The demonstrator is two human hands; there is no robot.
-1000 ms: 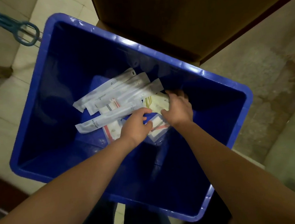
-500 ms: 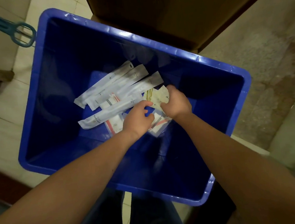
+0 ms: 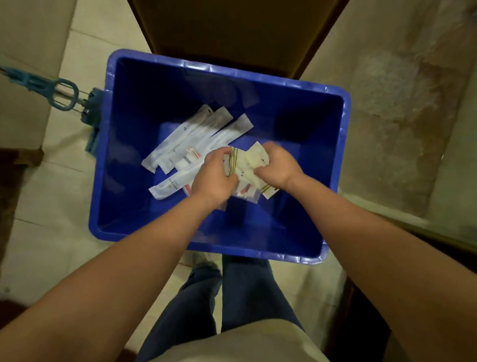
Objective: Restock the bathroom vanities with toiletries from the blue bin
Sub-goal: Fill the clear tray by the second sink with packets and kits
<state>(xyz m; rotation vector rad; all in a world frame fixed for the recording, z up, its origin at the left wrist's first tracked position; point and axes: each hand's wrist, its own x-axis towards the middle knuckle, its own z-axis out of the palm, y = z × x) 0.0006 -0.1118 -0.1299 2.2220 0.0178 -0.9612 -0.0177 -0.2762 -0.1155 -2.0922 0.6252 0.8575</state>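
The blue bin (image 3: 339,133) stands on the floor in front of me. On its bottom lie several long white toiletry packets (image 3: 199,135), and small clear packets with red print (image 3: 246,191) lie under my hands. Both hands are inside the bin. My left hand (image 3: 214,178) and my right hand (image 3: 277,166) together hold a bunch of cream sachets with gold stripes (image 3: 244,163), lifted off the bottom.
A brown cabinet or door panel (image 3: 233,24) rises just behind the bin. A blue mop head and handle (image 3: 53,92) lie left of the bin. A stone counter (image 3: 410,96) runs along the right. My legs (image 3: 227,301) stand on the tiled floor.
The view has pulled back and the bin looks smaller. My hands have gathered the cream sachets between them and raised them off the bin bottom.
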